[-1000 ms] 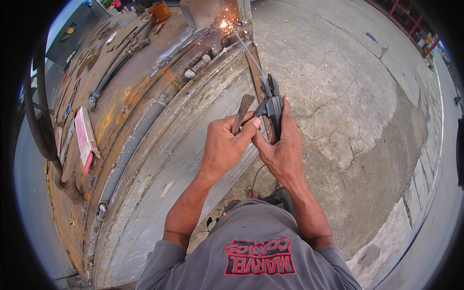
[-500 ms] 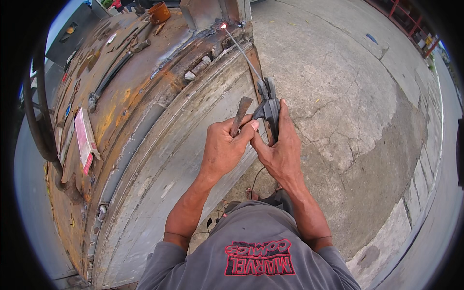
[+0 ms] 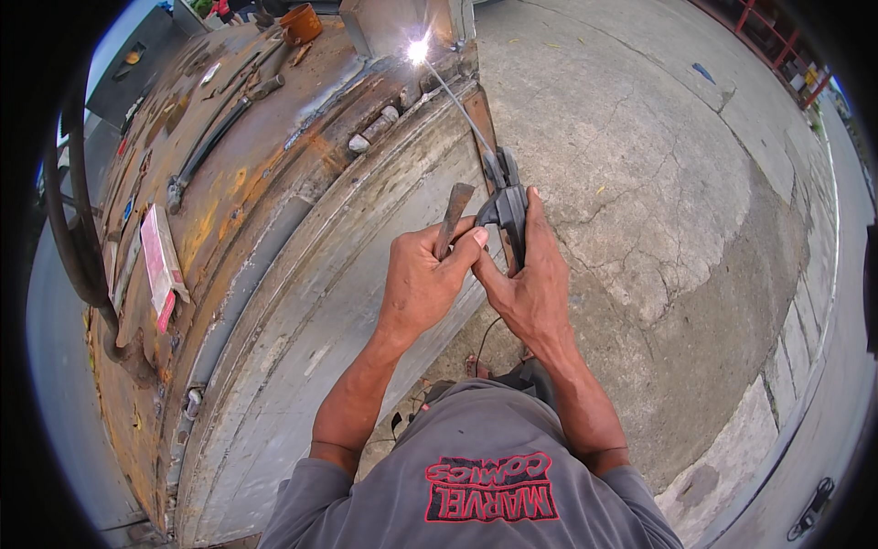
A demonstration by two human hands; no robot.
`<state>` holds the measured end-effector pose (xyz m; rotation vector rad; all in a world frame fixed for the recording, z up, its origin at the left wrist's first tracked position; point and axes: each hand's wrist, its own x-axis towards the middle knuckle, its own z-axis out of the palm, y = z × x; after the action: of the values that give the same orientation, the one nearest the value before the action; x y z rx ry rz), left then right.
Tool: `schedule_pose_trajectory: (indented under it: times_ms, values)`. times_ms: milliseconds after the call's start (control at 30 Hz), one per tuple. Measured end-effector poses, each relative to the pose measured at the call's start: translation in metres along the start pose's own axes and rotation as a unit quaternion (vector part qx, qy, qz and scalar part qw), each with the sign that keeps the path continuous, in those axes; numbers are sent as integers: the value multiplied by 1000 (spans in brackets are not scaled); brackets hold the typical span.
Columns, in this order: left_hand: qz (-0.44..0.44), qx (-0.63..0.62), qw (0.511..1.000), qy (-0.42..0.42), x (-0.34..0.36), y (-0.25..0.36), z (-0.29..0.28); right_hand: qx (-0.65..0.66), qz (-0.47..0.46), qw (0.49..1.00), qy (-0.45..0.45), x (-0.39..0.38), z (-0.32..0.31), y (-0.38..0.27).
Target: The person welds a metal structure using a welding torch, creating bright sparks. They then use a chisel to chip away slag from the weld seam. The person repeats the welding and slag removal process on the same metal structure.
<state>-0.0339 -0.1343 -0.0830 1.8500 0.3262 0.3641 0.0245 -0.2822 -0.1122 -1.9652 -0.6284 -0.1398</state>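
My left hand (image 3: 425, 279) grips a flat rusty metal bar (image 3: 455, 213), its thumb by the side of the black electrode holder (image 3: 508, 206). My right hand (image 3: 530, 284) is closed around that holder, close beside my left. A thin rod (image 3: 457, 101) runs up from the holder's jaws to a bright white arc (image 3: 418, 50) at the foot of an upright steel plate (image 3: 370, 18). Below it lies the rusty, ridged edge of a large steel body (image 3: 320, 220).
Tools (image 3: 219, 133), a pink-white box (image 3: 160, 261) and an orange container (image 3: 302, 23) rest on the rusty deck at left. Black bent pipes (image 3: 78, 256) rise at far left. Cracked concrete (image 3: 658, 183) spreads right, a red frame (image 3: 764, 27) beyond. A dark two-wheeler (image 3: 809, 508) shows at lower right.
The sparks dimmed to a small glow, then flared into a white arc. The holder and both hands shifted slightly left. A two-wheeler has come into view at lower right.
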Motion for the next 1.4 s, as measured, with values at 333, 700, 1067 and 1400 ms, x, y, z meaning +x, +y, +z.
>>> schedule_pose_trajectory:
  times_ms: [333, 700, 1067, 1400]
  values:
    - [7, 0, 1000, 1, -1, 4, 1, 3, 2, 1000, -3, 0, -2, -1]
    - [37, 34, 999, 4, -3, 11, 2, -9, -54, 997, 44, -1, 3, 3]
    - [3, -1, 1000, 5, -1, 5, 2, 1, 2, 1000, 8, 2, 2, -1]
    - [3, 3, 1000, 6, 0, 3, 0, -26, -31, 999, 17, 2, 5, 5]
